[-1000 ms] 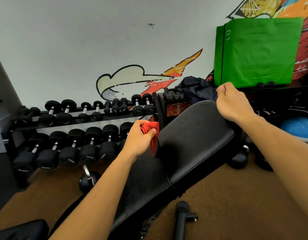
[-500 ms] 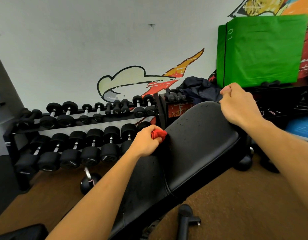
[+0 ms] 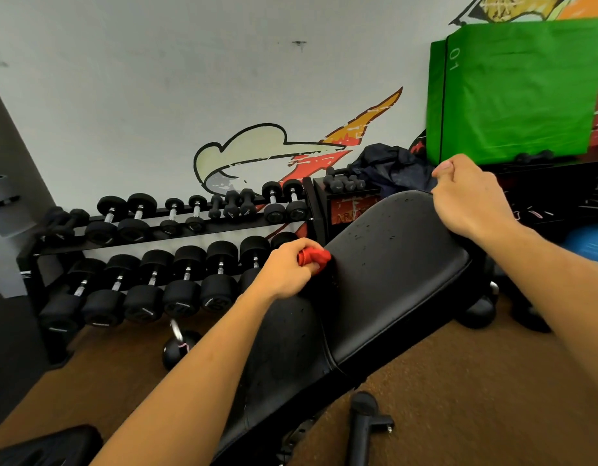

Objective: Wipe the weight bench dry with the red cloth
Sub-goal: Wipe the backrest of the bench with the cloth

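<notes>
The left hand (image 3: 287, 271) is clamped on the red cloth (image 3: 313, 258). The cloth is bunched into a small wad between thumb and curled fingers, and only its end shows at the hand's 3 o'clock. The wad is pressed against the left edge of the weight bench (image 3: 358, 331), at 9 o'clock of the raised back pad (image 3: 401, 250), just above the seam where the seat pad (image 3: 284, 351) begins.

The right hand (image 3: 472, 200) is at 1 o'clock of the back pad. Its fingers are curled over the pad's top corner and the thumb is laid against the forefinger. The fingertips are hidden behind the pad. Both forearms are bare.

Small droplets are scattered over the back pad, and more specks are seen on the seat pad. The back pad is tilted, with its high end toward 1 o'clock.

- **Dumbbell rack** (image 3: 176, 230): two tiers at 9 o'clock of the left hand, set against the white wall and filled with rows of black dumbbells.
- **Kettlebell** (image 3: 180, 348): on the brown floor (image 3: 458, 381) at 7 o'clock of the left hand, near the rack.
- **Black post** (image 3: 364, 428): at 6 o'clock of the view, just beside the bench, with a short side knob.
- **Painted mural** (image 3: 257, 156): on the wall at 12 o'clock of the left hand.
- **Dark fabric bundle** (image 3: 391, 166): at 10 o'clock of the right hand, behind the bench.
- **Green block** (image 3: 519, 89): at 12 o'clock of the right hand, marked "01".
- **Blue rounded object** (image 3: 589, 242): at 3 o'clock of the right hand, cut off by the frame edge.
</notes>
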The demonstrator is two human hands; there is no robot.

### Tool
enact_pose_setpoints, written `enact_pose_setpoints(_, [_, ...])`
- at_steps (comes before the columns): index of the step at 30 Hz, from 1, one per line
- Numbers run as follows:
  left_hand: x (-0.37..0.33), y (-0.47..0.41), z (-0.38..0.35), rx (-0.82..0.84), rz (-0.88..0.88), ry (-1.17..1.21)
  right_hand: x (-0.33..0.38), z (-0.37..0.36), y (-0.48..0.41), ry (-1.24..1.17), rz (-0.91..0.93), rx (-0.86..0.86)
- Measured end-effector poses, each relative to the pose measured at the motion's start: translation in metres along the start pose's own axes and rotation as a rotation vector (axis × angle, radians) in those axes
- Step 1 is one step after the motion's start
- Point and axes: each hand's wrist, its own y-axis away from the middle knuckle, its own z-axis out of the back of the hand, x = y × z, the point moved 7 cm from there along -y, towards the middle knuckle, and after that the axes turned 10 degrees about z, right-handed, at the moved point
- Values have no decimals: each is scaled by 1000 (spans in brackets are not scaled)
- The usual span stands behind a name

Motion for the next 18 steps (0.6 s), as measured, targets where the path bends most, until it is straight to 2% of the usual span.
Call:
enact_pose_setpoints(3, [-3,-7,2,-36,56,-61,1,1,0,2,1,-5])
enact_pose_setpoints(7, [-16,-9,-8,-113,23,-45,2,2,2,3,-4,-7])
enact_pose_setpoints(11, [-11,6,-7,-22,-63,-14,1,3,2,1,-8,-7])
enact_pose_setpoints(13, [-4,9,-2,44,-31,-38,1,3,2,8,-16,-7])
enact_pose_setpoints(18, [-14,6,-2,-25,28,-119,3,4,3,21,-25,-14])
